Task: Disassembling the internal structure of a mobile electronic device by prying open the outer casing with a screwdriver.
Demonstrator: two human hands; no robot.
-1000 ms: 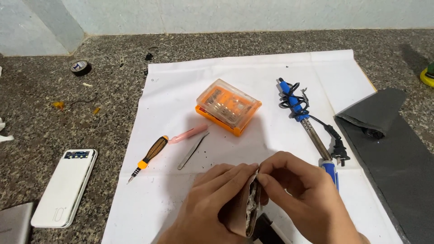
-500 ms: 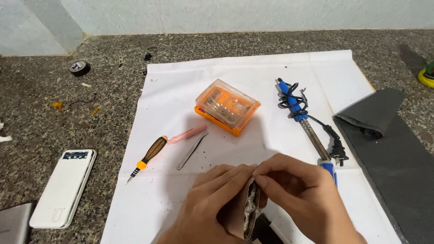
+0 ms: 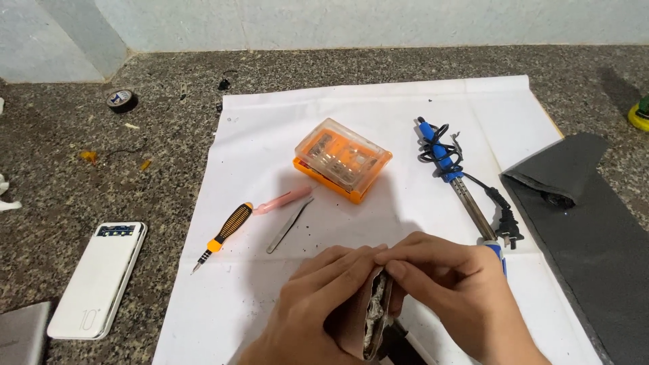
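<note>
Both of my hands grip one small flat device (image 3: 374, 318) at the bottom middle, held on edge. Its brownish cover faces left and a grey, dirty inner edge shows between my fingers. My left hand (image 3: 318, 304) wraps the cover side with the fingertips on top. My right hand (image 3: 449, 290) pinches the top edge from the other side. A white paper sheet (image 3: 378, 115) lies under them on the speckled stone counter.
On the sheet lie an orange and clear plastic box (image 3: 342, 159), a blue-handled soldering iron (image 3: 454, 176) with its cord, metal tweezers (image 3: 289, 225), a pink tool (image 3: 282, 200) and an orange-black screwdriver (image 3: 223, 234). A white power bank (image 3: 99, 278) lies left, dark grey cloth (image 3: 588, 223) right, a tape roll (image 3: 122, 99) far left.
My hands keep hold of the device and have barely moved. The fingertips have shifted slightly along its top edge.
</note>
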